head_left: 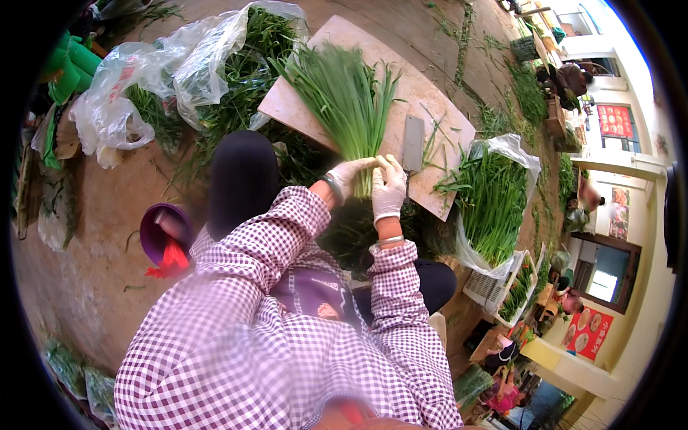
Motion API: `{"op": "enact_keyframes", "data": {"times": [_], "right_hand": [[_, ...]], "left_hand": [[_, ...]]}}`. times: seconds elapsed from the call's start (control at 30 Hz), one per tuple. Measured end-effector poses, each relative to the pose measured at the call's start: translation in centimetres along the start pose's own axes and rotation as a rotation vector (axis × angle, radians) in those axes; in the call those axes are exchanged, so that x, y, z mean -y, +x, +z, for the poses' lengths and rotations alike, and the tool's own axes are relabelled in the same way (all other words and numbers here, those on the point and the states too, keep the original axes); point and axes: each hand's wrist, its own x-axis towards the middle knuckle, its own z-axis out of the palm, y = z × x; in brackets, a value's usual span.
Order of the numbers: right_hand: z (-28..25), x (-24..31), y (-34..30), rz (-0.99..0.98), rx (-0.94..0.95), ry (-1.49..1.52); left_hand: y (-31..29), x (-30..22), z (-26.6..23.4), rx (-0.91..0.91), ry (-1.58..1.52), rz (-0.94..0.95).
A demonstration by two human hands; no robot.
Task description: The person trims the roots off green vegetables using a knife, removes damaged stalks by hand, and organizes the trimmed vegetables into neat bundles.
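A thick bunch of garlic chives [344, 107] lies fanned out on a pale board [412, 82], its leaves pointing away from me and its stalk ends toward me. Thin white gloves cover both hands. At the near edge of the board, my left hand [349, 176] closes round the stalk ends. My right hand [389, 188] pinches the same end of the bunch from the right, its fingertips meeting those of the left. Just beyond the right hand, a wide-bladed cleaver [413, 142] rests flat on the board among loose leaf scraps.
To the right, a plastic-lined container of chives [493, 204] stands beside a white crate [487, 290]. Clear bags [208, 68] of greens slump at the far left. A purple bucket [148, 235] with red strips sits by my left knee. Other people work along the right side.
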Motion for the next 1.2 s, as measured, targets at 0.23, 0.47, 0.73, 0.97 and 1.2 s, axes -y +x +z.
{"op": "enact_keyframes", "data": {"times": [0.23,0.47,0.73,0.97,1.2], "right_hand": [[-1.4,3.6,-1.8,-0.145,0.110,-0.381],[-1.4,2.9,-2.8,-0.149,0.137,-0.435],[-6.1,0.8,-5.0,0.407,0.743,-0.646],[-3.4,0.1,-2.6,0.331,0.091,0.083],[-2.3,-0.7,-2.0,0.182,0.227,-0.140]], "left_hand": [[0.8,0.3,-0.5,-0.095,0.042,0.000],[1.4,0.7,-0.7,-0.163,0.054,0.100],[0.4,-0.2,-0.9,-0.095,0.098,0.061],[-0.2,-0.3,-0.3,-0.055,0.046,0.078],[-0.1,-0.4,-0.7,-0.066,0.046,0.035]]}}
